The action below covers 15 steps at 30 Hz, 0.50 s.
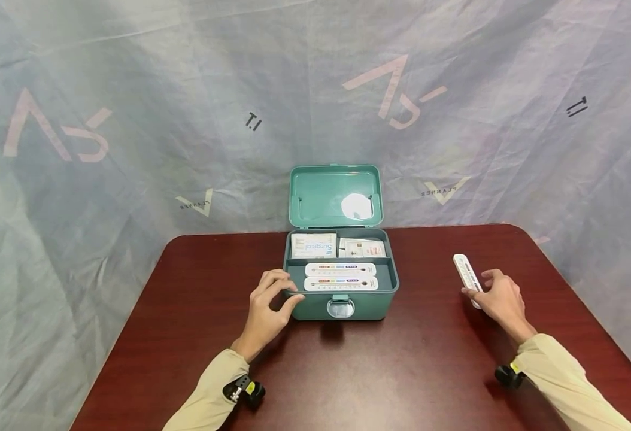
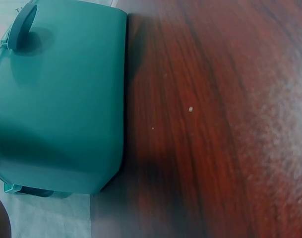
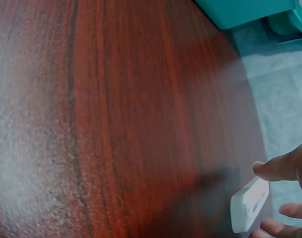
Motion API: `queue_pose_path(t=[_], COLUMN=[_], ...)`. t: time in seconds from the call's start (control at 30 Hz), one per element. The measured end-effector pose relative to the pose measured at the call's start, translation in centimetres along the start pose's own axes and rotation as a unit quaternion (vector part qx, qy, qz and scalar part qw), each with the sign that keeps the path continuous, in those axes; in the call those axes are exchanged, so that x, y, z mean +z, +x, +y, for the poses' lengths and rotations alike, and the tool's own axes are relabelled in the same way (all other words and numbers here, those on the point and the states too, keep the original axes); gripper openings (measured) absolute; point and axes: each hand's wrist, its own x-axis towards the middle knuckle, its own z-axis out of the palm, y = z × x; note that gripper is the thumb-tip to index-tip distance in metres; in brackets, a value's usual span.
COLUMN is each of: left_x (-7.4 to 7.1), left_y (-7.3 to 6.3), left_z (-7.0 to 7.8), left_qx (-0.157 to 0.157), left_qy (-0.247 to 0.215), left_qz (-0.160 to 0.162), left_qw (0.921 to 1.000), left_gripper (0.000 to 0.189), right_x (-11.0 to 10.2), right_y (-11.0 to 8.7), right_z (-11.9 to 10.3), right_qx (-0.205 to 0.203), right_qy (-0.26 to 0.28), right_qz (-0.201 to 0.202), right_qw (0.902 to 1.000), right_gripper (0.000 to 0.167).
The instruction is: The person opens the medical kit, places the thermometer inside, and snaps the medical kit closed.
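A green first-aid box stands on the table with its lid raised. My left hand grips the front left corner of its rim, thumb outside and fingertips over the edge. Two white strip thermometers lie side by side in the front compartment. To the right of the box, my right hand holds another white thermometer between thumb and fingers. In the right wrist view, the thumb meets one edge of that thermometer, close over the tabletop.
In the back compartments sit a packet marked Surgical and some white sachets. A metallic clasp hangs on the box front. The dark red wooden table reaches back to a grey printed cloth.
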Motion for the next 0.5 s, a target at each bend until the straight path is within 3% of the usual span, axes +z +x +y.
queue_pose_path(t=[0.5], left_x=[0.06], left_y=[0.19], left_z=[-0.11], left_qx=[0.015], left_qy=[-0.002], left_qz=[0.008], left_qw=[0.9999], left_gripper=[0.029], right_x=[0.54], right_y=[-0.08], right_z=[0.71], right_qx=[0.011], right_qy=[-0.018], right_qz=[-0.016], right_qw=[0.9997], right_gripper=[0.056])
